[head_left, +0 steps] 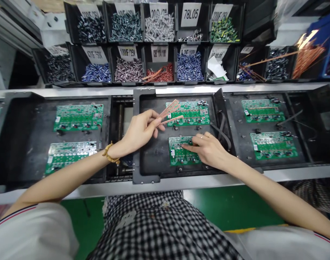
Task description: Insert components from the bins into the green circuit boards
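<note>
My left hand is closed on several thin copper strips, which fan out over the left part of the upper green circuit board in the middle black tray. My right hand rests over the right part of the lower circuit board, its index finger stretched out to the left and touching or just above the board. The other fingers are bent, and nothing shows between them. White and dark small parts sit on both boards.
Black bins of small components stand in two rows behind the rail. Trays with two boards each lie left and right. A copper strip bundle is at back right; grey cables lie beside the middle boards.
</note>
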Available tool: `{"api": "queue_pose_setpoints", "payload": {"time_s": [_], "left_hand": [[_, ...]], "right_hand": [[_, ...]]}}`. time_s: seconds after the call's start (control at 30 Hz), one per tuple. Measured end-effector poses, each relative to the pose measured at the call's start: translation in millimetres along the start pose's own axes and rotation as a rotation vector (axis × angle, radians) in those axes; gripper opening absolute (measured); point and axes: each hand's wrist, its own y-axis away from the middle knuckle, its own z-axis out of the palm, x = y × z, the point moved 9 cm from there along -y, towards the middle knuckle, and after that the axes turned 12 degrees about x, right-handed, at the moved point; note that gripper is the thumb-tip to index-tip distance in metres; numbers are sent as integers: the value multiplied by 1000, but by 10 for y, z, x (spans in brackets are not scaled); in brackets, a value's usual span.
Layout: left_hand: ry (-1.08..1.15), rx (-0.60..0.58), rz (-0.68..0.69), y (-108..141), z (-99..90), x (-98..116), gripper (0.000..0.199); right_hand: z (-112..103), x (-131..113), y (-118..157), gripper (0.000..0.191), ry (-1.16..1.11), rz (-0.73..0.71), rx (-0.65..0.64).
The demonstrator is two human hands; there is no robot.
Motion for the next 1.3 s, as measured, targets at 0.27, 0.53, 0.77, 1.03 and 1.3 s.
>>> {"api": "queue_pose_setpoints", "payload": {"time_s": [0.27, 0.53, 0.77, 1.03, 1.3], "left_hand": [[-1, -74, -55, 78, 89, -75, 14], [-247, -27, 220, 232, 359, 313, 6], [-489, 365, 145, 623, -533, 246, 10], [-840, 604, -225, 1593, -1507, -327, 7], [-413, 526, -415, 1719, -1181, -739, 21]], "right_hand": [[-40, -123, -5, 32, 141, -50, -9], [-585, -83, -335, 19, 117, 187, 408], [-390, 121, -118, 28, -75, 236, 132], [-69, -35, 233, 47, -178, 54, -37], [-48, -127, 194, 46, -115, 9, -40]]}}
